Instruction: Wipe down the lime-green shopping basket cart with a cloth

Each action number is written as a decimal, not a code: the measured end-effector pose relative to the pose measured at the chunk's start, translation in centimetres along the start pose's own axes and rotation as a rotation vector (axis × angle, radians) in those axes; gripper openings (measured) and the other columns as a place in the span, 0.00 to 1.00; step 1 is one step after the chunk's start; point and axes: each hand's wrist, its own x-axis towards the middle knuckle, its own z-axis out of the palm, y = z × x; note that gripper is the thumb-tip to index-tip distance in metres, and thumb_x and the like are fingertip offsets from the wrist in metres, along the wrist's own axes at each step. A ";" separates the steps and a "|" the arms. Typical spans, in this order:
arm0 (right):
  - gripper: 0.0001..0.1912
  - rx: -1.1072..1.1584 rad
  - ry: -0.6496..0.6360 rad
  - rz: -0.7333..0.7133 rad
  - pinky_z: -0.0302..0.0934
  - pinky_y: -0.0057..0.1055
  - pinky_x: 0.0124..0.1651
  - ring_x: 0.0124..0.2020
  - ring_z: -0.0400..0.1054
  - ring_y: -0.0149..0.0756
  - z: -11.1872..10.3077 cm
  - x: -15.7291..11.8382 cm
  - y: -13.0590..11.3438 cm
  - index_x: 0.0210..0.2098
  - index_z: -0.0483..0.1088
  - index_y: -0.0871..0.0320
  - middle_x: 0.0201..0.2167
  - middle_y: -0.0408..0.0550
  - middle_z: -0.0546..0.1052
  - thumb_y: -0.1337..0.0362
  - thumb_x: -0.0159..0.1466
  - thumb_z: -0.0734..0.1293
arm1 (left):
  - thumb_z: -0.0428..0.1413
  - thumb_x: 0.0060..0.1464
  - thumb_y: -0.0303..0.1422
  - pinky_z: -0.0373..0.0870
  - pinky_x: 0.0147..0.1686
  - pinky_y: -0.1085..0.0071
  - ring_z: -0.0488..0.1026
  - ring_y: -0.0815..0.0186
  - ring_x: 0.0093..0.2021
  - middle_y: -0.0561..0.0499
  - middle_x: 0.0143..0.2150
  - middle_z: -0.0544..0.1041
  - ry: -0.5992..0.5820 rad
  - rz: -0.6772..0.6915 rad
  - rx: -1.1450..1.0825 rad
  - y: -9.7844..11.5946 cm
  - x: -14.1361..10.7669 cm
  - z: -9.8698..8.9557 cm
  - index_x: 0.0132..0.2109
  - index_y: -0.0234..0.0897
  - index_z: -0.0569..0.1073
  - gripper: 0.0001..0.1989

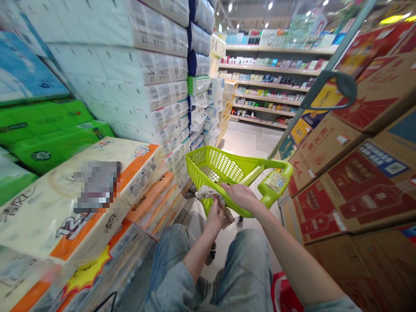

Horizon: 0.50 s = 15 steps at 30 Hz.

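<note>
A lime-green plastic basket cart [224,167] with perforated sides stands in front of my knees. My left hand [217,213] is closed on a crumpled whitish patterned cloth [208,193], which lies against the outer side of the basket. Over the near rim of the basket rests my right hand [239,196], its fingers reaching toward the inside; they look extended, with nothing visible in them. On the cart's right end is a looped handle part [286,169] with a label set into it.
Stacked tissue packs [165,65] rise at the left, with a blurred grey item [97,184] on a nearer pack. Red and brown cartons [351,186] line the right. A grey pole with a loop handle [349,89] leans there. Stocked shelves [276,67] stand behind.
</note>
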 end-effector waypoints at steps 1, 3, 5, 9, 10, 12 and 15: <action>0.40 -0.008 -0.005 -0.006 0.60 0.34 0.42 0.41 0.72 0.43 0.1 -0.1 0.0 0.36 0.74 0.62 0.35 0.60 0.77 0.48 0.66 0.37 | 0.50 0.42 0.24 0.68 0.44 0.63 0.69 0.59 0.43 0.49 0.35 0.73 0.011 0.033 0.076 -0.1 0.2 -0.2 0.45 0.41 0.69 0.19; 0.39 -0.020 -0.009 -0.012 0.60 0.33 0.42 0.41 0.72 0.43 0.1 -0.3 0.0 0.36 0.73 0.61 0.35 0.60 0.77 0.49 0.67 0.37 | 0.49 0.42 0.23 0.64 0.50 0.60 0.68 0.57 0.47 0.45 0.40 0.72 0.039 0.084 0.206 -0.4 0.5 -0.5 0.47 0.38 0.69 0.21; 0.39 -0.022 -0.006 -0.018 0.60 0.32 0.42 0.41 0.72 0.42 0.1 -0.5 -0.1 0.36 0.74 0.61 0.35 0.59 0.77 0.49 0.67 0.38 | 0.48 0.43 0.22 0.61 0.54 0.59 0.66 0.56 0.50 0.42 0.45 0.70 0.054 0.132 0.296 -0.5 0.6 -0.9 0.48 0.36 0.69 0.22; 0.38 -0.052 0.005 -0.040 0.60 0.31 0.41 0.40 0.72 0.42 0.1 -1.1 -0.4 0.34 0.74 0.61 0.34 0.59 0.78 0.48 0.67 0.39 | 0.47 0.48 0.24 0.57 0.58 0.59 0.64 0.55 0.54 0.40 0.51 0.66 0.026 0.240 0.373 0.3 1.1 -1.3 0.47 0.35 0.70 0.18; 0.37 -0.067 0.009 -0.044 0.60 0.31 0.41 0.40 0.72 0.42 0.1 -1.2 -0.4 0.34 0.74 0.61 0.34 0.59 0.78 0.48 0.67 0.40 | 0.47 0.49 0.24 0.57 0.58 0.60 0.64 0.56 0.54 0.40 0.51 0.66 0.021 0.257 0.389 0.6 1.3 -1.4 0.46 0.35 0.71 0.17; 0.37 -0.090 0.018 -0.055 0.60 0.31 0.40 0.40 0.72 0.42 0.1 -1.4 -0.5 0.33 0.74 0.61 0.34 0.59 0.78 0.48 0.67 0.40 | 0.47 0.51 0.25 0.58 0.57 0.61 0.66 0.56 0.52 0.40 0.51 0.66 0.012 0.250 0.453 1.0 1.9 -1.5 0.43 0.36 0.71 0.14; 0.38 -0.110 0.037 -0.070 0.59 0.30 0.40 0.39 0.72 0.42 -0.1 -1.6 -0.5 0.32 0.75 0.61 0.33 0.59 0.78 0.48 0.67 0.41 | 0.48 0.52 0.26 0.61 0.53 0.62 0.68 0.55 0.48 0.38 0.49 0.67 -0.019 0.197 0.620 0.9 3.3 -1.8 0.42 0.34 0.72 0.11</action>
